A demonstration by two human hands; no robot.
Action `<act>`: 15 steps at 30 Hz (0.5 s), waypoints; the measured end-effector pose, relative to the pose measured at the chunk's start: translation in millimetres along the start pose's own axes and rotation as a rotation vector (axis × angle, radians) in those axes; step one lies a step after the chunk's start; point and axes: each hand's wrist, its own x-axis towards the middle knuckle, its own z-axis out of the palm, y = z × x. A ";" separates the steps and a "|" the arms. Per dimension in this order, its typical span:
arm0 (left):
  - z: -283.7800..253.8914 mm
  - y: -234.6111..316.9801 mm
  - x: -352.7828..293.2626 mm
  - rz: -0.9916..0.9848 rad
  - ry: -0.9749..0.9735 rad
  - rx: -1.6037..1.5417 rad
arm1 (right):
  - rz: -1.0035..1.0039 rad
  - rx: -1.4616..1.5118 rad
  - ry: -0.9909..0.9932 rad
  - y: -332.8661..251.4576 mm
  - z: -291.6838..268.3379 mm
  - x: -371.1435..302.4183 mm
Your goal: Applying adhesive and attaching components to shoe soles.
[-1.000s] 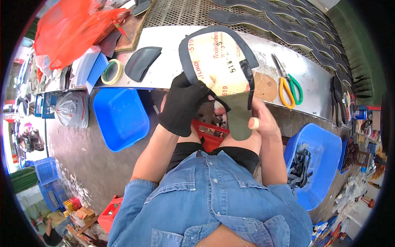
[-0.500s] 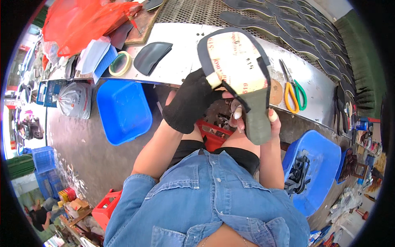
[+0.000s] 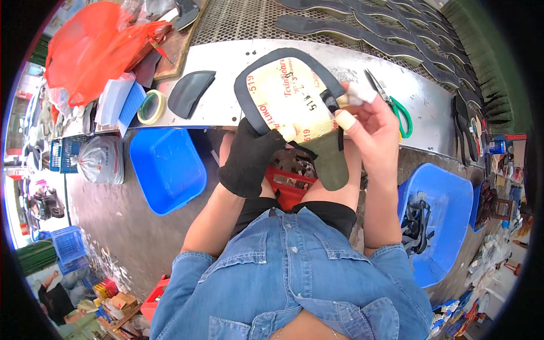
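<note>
A shoe insole is held up over my lap, with a pale printed underside, dark fabric edging round the forepart and a grey-green heel. My left hand, in a black glove with a covered thumb tip, is closed on its left edge. On the other edge, my bare right hand, with pale wrappings on its fingertips, pinches a black strap against the insole. Another dark strip hangs by the heel, partly hidden. Scissors with a green handle lie just beyond my right hand, which hides part of them.
On the metal bench are a dark curved piece, a tape roll and a red plastic bag. Rows of dark insoles lie on mesh behind. Blue tubs stand either side; the right tub contains black strips.
The insole has moved left and turned, its toe end swinging leftward. My right hand has gone from under the heel up to the right edge and pinches the strap there.
</note>
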 end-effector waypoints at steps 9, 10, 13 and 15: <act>-19.5 -14.1 3.5 0.005 0.075 -0.277 | 0.052 -1.462 0.193 48.7 -136.2 25.0; -16.8 -14.1 3.8 0.033 0.077 -0.262 | 0.057 -1.540 0.163 61.3 -146.6 20.6; -11.9 -13.1 0.8 0.041 0.091 -0.285 | 0.049 -1.602 0.138 74.7 -150.1 18.1; -12.2 -10.5 -1.6 0.022 0.102 -0.319 | 0.095 -1.600 0.185 73.0 -148.0 19.9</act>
